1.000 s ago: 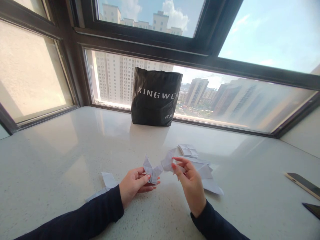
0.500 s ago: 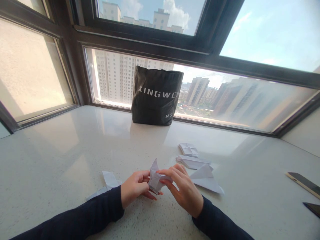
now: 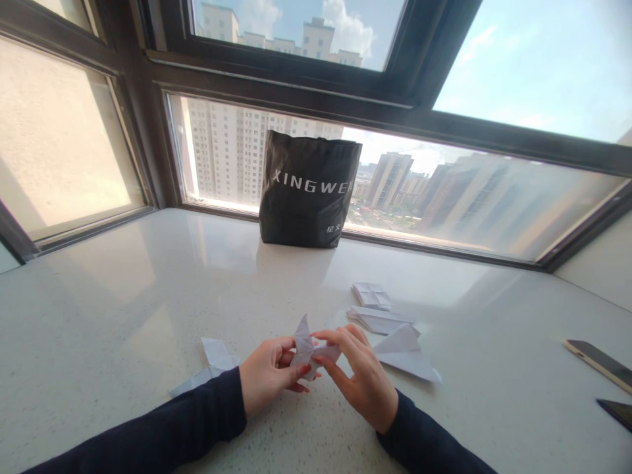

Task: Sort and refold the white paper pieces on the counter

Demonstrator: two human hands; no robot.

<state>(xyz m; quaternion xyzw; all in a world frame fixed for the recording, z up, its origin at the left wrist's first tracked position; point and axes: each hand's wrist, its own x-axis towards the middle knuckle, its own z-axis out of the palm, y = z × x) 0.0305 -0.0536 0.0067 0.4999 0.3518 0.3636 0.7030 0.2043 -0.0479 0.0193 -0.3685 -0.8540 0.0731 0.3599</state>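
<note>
Between my two hands is a white folded paper piece (image 3: 303, 340), with one pointed flap standing up and another part stretching right. My left hand (image 3: 270, 370) is closed on its left and lower side, thumb across the front and fingers behind. My right hand (image 3: 363, 368) pinches the right part between thumb and fingertips. Partly behind my left forearm lies a folded white paper (image 3: 217, 355). Just beyond my right hand rests a folded paper plane (image 3: 407, 355).
A flat paper strip (image 3: 382, 321) and a small folded paper square (image 3: 372, 295) lie behind the paper plane. A black bag (image 3: 310, 191) stands against the window. At the right edge are a phone (image 3: 600, 361) and a dark pointed object (image 3: 617, 411), cut off by the frame.
My left thumb has come up onto the front of the folded paper. The paper has turned slightly, and my right fingers have shifted a little along its right part.
</note>
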